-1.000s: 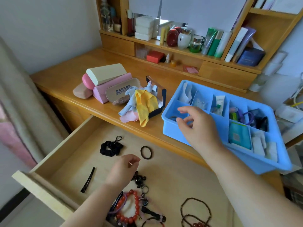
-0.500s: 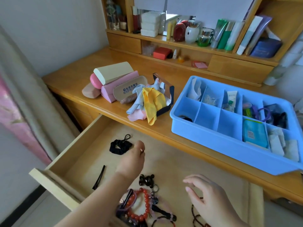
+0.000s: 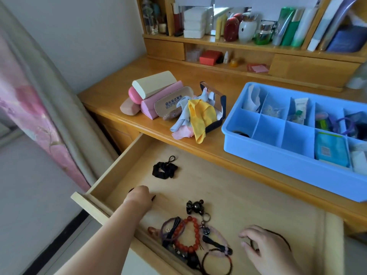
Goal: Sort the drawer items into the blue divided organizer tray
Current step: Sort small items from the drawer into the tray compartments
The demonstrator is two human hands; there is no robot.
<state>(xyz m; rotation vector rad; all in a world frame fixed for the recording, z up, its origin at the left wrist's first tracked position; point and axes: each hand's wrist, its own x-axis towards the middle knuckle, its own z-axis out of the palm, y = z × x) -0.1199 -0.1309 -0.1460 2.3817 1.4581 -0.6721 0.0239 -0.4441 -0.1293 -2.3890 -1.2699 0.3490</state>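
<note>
Left hand (image 3: 139, 197) curled, seemingly on a hairpin (image 3: 154, 197); right hand (image 3: 266, 249) fingering a cord (image 3: 282, 238).

Bare forearms — no sleeves; hands (image 3: 137, 197) unadorned.

the open wooden drawer (image 3: 228, 187) holds a black scrunchie (image 3: 164, 170), a red bead bracelet (image 3: 188, 234) and a black bear charm (image 3: 194, 207). the left hand (image 3: 139, 198) presses down on a thin dark item near the drawer's left wall. the right hand (image 3: 266, 249) rests on a dark beaded loop (image 3: 282, 238). the blue tray (image 3: 278, 155) sits on the desk (image 3: 123, 86) beside a pile of cloths (image 3: 198, 118).
</note>
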